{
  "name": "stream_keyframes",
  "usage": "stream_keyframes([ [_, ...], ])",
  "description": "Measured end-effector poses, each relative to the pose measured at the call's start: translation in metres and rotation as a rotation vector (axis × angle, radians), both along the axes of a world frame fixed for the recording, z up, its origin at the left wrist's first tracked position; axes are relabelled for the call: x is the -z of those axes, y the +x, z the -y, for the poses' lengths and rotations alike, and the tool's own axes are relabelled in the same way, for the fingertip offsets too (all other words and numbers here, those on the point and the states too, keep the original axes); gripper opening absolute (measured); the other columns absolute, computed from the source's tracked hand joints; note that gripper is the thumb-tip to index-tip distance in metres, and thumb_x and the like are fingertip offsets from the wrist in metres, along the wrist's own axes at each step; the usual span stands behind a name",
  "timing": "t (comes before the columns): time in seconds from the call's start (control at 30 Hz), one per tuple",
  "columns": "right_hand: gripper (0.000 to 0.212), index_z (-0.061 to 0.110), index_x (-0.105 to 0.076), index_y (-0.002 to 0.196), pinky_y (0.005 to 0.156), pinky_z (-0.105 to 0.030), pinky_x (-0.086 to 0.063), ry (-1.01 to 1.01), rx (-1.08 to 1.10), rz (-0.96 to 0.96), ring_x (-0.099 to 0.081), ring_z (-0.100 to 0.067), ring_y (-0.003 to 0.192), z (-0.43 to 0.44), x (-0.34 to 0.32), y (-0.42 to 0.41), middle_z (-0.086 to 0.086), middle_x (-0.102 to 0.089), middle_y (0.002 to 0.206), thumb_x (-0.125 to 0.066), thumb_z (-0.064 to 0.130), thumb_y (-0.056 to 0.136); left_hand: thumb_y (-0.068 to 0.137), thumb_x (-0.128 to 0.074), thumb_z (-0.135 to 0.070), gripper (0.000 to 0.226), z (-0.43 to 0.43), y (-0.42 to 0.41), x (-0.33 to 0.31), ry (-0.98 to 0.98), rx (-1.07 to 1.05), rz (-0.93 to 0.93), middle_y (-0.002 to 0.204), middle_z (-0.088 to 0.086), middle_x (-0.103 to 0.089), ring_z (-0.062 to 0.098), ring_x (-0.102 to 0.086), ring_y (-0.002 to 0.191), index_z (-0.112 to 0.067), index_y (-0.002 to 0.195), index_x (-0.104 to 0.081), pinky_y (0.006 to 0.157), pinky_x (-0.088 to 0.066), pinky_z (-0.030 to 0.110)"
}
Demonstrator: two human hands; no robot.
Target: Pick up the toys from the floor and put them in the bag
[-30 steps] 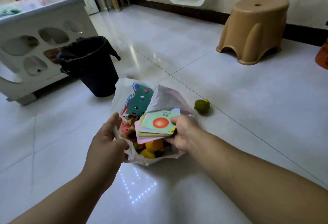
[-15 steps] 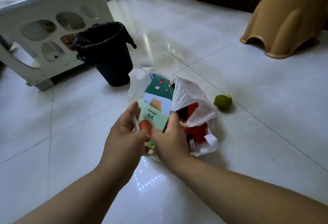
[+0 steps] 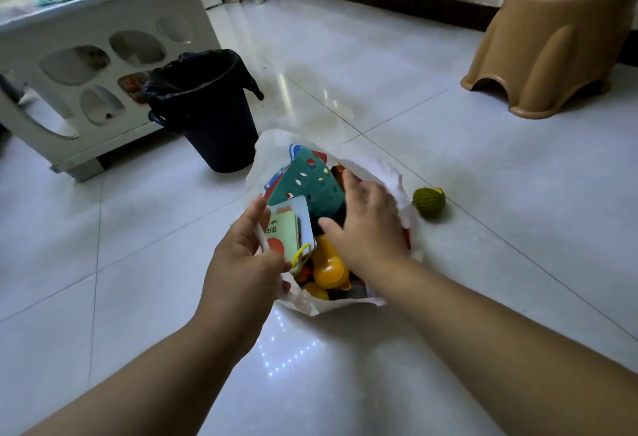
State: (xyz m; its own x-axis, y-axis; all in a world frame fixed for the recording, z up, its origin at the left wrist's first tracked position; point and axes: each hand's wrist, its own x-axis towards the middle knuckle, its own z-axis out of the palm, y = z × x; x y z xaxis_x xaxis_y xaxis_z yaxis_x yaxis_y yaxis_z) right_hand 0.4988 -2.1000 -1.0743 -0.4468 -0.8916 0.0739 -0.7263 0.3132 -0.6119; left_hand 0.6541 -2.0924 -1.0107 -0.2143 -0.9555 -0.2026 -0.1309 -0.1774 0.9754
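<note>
The left hand [image 3: 247, 256] pinches the rim of the bag [image 3: 331, 302], keeping its mouth wide; the cards [image 3: 290, 225] sit just inside, by its thumb. The right hand [image 3: 369, 225] hovers over the packed toys [image 3: 328, 266], fingers spread and empty. Just right of it a green ball [image 3: 428, 202] lies outside the bag, likely the next pick. The bag's bottom is hidden.
</note>
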Motion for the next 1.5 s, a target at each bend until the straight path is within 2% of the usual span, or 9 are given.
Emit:
stream_keyframes([
  [0.13, 0.069, 0.024, -0.024, 0.149, 0.109, -0.040, -0.031, -0.140, 0.086, -0.034, -0.044, -0.027, 0.127, -0.039, -0.015, -0.058, -0.009, -0.047, 0.139, -0.058, 0.035, 0.090, 0.080, -0.040, 0.019, 0.082, -0.005, -0.008, 0.001, 0.041, 0.026, 0.022, 0.128, -0.017, -0.049, 0.009, -0.060, 0.089, -0.040, 0.137, -0.041, 0.083, -0.052, 0.057],
  [0.27, 0.037, 0.020, -0.061, 0.125, 0.069, -0.009, -0.041, -0.281, 0.020, -0.045, -0.059, -0.011, 0.081, -0.073, -0.018, -0.086, 0.000, -0.069, 0.100, -0.063, 0.019, 0.088, 0.078, -0.041, 0.020, 0.083, -0.009, -0.017, 0.004, 0.071, 0.049, 0.003, 0.134, -0.013, -0.051, 0.021, -0.063, 0.103, -0.038, 0.138, -0.042, 0.082, -0.053, 0.060],
  [0.4, 0.026, 0.008, -0.068, 0.090, 0.055, -0.010, -0.031, -0.466, 0.121, -0.210, -0.052, -0.016, 0.064, -0.086, 0.001, -0.108, -0.007, -0.065, 0.080, -0.045, 0.016, 0.082, 0.077, -0.042, 0.021, 0.082, -0.009, -0.023, 0.005, 0.121, 0.035, -0.065, 0.136, -0.008, -0.051, 0.026, -0.063, 0.104, -0.034, 0.138, -0.044, 0.071, -0.058, 0.050],
  [0.63, 0.058, 0.019, -0.039, 0.140, 0.098, -0.038, -0.041, 0.243, 0.162, -0.094, -0.039, -0.029, 0.131, -0.029, 0.076, -0.164, -0.005, -0.030, 0.151, -0.046, 0.005, 0.084, 0.077, -0.039, 0.024, 0.081, -0.003, -0.030, 0.003, 0.172, -0.009, -0.131, 0.124, -0.014, -0.058, 0.019, -0.064, 0.096, -0.031, 0.136, -0.047, 0.044, -0.049, 0.024],
  [0.93, 0.077, 0.026, -0.004, 0.150, 0.102, -0.048, -0.036, 0.600, -0.094, -0.440, -0.009, -0.031, 0.144, 0.056, 0.129, -0.177, -0.004, 0.006, 0.159, -0.050, 0.014, 0.089, 0.054, -0.055, 0.018, 0.088, 0.007, -0.022, 0.014, 0.192, -0.052, -0.094, 0.109, -0.016, -0.069, 0.020, -0.060, 0.076, -0.041, 0.118, -0.060, 0.045, -0.044, 0.033],
  [1.1, 0.053, 0.020, -0.036, 0.134, 0.086, -0.039, -0.045, 0.587, -0.030, -0.405, -0.041, -0.034, 0.118, 0.042, 0.128, -0.188, -0.013, -0.041, 0.128, -0.055, 0.018, 0.084, 0.043, -0.051, 0.005, 0.085, 0.010, -0.033, 0.015, 0.201, -0.023, -0.088, 0.117, -0.018, -0.066, 0.024, -0.063, 0.106, -0.045, 0.111, -0.061, 0.051, -0.054, 0.039],
  [1.2, 0.061, 0.025, -0.035, 0.134, 0.080, -0.036, -0.046, 0.603, 0.019, -0.288, -0.046, -0.035, 0.111, 0.020, 0.129, -0.191, -0.011, -0.048, 0.122, -0.060, 0.022, 0.079, 0.044, -0.050, 0.005, 0.084, 0.010, -0.037, 0.012, 0.179, -0.005, -0.094, 0.123, -0.019, -0.060, 0.026, -0.062, 0.110, -0.049, 0.108, -0.060, 0.081, -0.054, 0.057],
  [1.37, 0.069, 0.032, -0.032, 0.137, 0.078, -0.034, -0.049, 0.537, 0.011, -0.074, -0.057, -0.031, 0.101, -0.043, 0.122, -0.180, -0.010, -0.050, 0.123, -0.064, 0.030, 0.076, 0.069, -0.045, 0.022, 0.084, 0.003, -0.038, 0.016, 0.160, -0.025, -0.121, 0.132, -0.011, -0.054, 0.028, -0.057, 0.116, -0.047, 0.117, -0.052, 0.088, -0.051, 0.055],
  [1.5, 0.069, 0.026, -0.042, 0.135, 0.068, -0.030, -0.043, 0.113, 0.137, -0.140, -0.060, -0.032, 0.100, -0.087, 0.085, -0.159, -0.010, -0.053, 0.126, -0.074, 0.029, 0.074, 0.069, -0.048, 0.020, 0.085, -0.005, -0.034, 0.021, 0.179, -0.017, -0.144, 0.132, -0.012, -0.053, 0.028, -0.053, 0.120, -0.042, 0.126, -0.050, 0.091, -0.049, 0.057],
])
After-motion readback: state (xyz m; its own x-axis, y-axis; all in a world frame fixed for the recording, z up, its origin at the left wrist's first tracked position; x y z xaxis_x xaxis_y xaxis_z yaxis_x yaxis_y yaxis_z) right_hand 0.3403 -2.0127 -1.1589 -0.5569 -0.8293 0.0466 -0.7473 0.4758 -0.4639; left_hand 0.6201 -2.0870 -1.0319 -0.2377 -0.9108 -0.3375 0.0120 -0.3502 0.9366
